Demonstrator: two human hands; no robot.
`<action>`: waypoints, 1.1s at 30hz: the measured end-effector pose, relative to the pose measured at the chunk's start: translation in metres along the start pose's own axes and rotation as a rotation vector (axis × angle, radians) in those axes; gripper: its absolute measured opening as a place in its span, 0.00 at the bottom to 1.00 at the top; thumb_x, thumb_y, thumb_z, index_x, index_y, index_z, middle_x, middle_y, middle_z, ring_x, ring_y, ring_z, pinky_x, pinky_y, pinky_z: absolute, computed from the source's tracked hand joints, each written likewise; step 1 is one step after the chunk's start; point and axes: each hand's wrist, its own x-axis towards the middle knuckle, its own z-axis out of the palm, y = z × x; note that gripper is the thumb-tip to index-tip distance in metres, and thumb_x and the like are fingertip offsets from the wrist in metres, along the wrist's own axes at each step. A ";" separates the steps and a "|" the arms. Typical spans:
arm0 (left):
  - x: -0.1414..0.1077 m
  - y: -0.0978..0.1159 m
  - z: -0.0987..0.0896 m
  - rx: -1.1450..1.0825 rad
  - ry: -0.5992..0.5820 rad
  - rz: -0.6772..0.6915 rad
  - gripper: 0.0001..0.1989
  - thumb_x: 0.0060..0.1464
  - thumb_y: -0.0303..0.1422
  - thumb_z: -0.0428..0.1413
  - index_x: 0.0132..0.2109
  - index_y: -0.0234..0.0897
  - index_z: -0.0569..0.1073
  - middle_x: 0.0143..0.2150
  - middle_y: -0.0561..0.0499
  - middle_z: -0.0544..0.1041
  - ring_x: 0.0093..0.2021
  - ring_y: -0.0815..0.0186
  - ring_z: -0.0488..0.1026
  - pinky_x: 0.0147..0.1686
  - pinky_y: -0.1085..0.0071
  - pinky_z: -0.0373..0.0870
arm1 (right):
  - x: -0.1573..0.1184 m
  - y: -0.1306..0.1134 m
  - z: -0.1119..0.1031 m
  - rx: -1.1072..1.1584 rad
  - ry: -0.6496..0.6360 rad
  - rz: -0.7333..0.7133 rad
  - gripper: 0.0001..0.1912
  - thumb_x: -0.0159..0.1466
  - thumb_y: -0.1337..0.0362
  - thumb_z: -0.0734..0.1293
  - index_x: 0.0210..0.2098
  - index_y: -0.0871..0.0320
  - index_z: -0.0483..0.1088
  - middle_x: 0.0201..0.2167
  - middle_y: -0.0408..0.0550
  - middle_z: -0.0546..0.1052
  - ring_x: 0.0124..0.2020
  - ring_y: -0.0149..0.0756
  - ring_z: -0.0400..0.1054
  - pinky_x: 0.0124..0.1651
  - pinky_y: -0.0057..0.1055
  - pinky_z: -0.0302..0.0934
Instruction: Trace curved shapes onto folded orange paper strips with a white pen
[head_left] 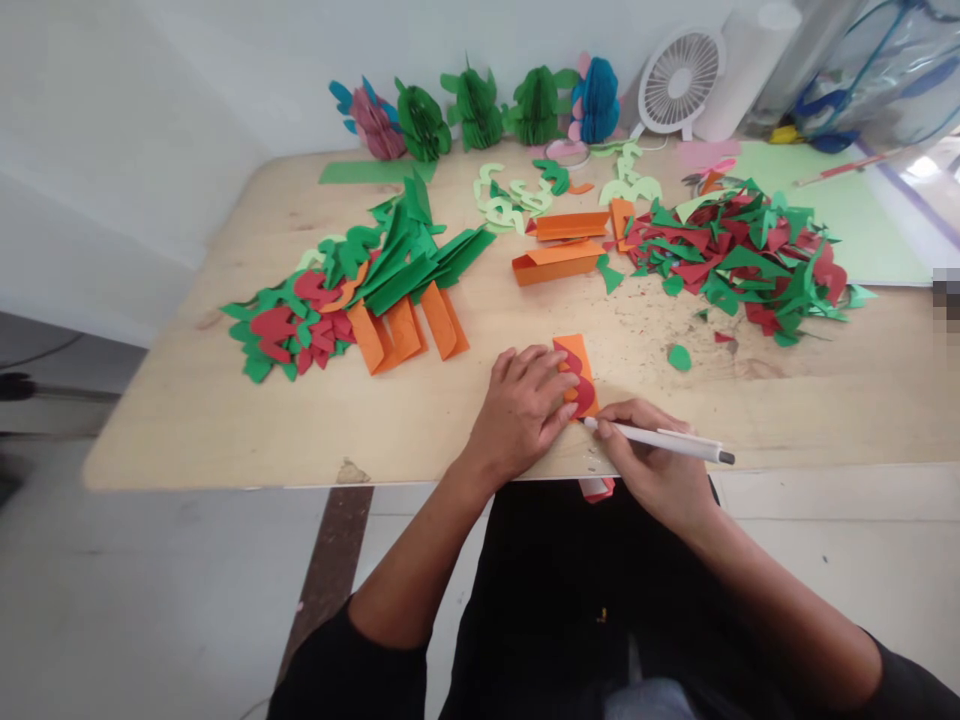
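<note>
the orange paper [573, 347] lies on the table [195, 420] near its front edge, between the two hands, with a red scalloped piece [582, 393] laid on top of it. the long axis of the orange paper runs away from the person, its far end leaning slightly to the left. the left hand [517, 413] is the nearer: it lies over the left side of the stack, palm down, fingers extended and close together, fingertips resting on the red piece. it presses from above and is not clamped on anything. the right hand [658, 468] is just beyond the near right corner, closed on a white pen [675, 440] in a writing grip. the pen lies at a low angle, its rear end pointing right and its tip directed left toward the near end of the orange paper. whether the tip touches the paper cannot be told. the two hands are apart, with only a narrow gap at the near end of the stack. both forearms enter from the front edge and converge on the work. folded orange pieces [559, 262] lie beyond the hands, a pile of red and green scraps [739, 262] beyond and to the right, and green folded strips [409, 282] beyond and to the left.
</note>
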 end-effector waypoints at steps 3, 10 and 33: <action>0.000 0.000 0.000 0.004 -0.008 -0.005 0.12 0.64 0.36 0.52 0.51 0.41 0.74 0.62 0.47 0.70 0.64 0.53 0.61 0.65 0.49 0.53 | 0.000 0.000 0.001 -0.002 -0.002 -0.020 0.07 0.64 0.62 0.64 0.31 0.54 0.72 0.28 0.45 0.80 0.30 0.35 0.73 0.35 0.32 0.66; 0.000 0.000 0.000 0.002 -0.008 -0.009 0.12 0.64 0.36 0.52 0.51 0.42 0.74 0.62 0.47 0.70 0.65 0.53 0.61 0.65 0.49 0.52 | 0.000 0.000 0.000 -0.008 -0.009 -0.007 0.07 0.64 0.62 0.64 0.31 0.54 0.73 0.28 0.45 0.80 0.31 0.36 0.74 0.35 0.32 0.66; 0.000 0.002 -0.001 0.008 -0.009 -0.009 0.11 0.63 0.36 0.52 0.50 0.42 0.74 0.62 0.48 0.71 0.65 0.54 0.61 0.65 0.49 0.52 | -0.002 0.002 0.000 0.009 0.009 0.036 0.07 0.64 0.61 0.65 0.31 0.54 0.72 0.29 0.45 0.80 0.33 0.37 0.74 0.38 0.34 0.67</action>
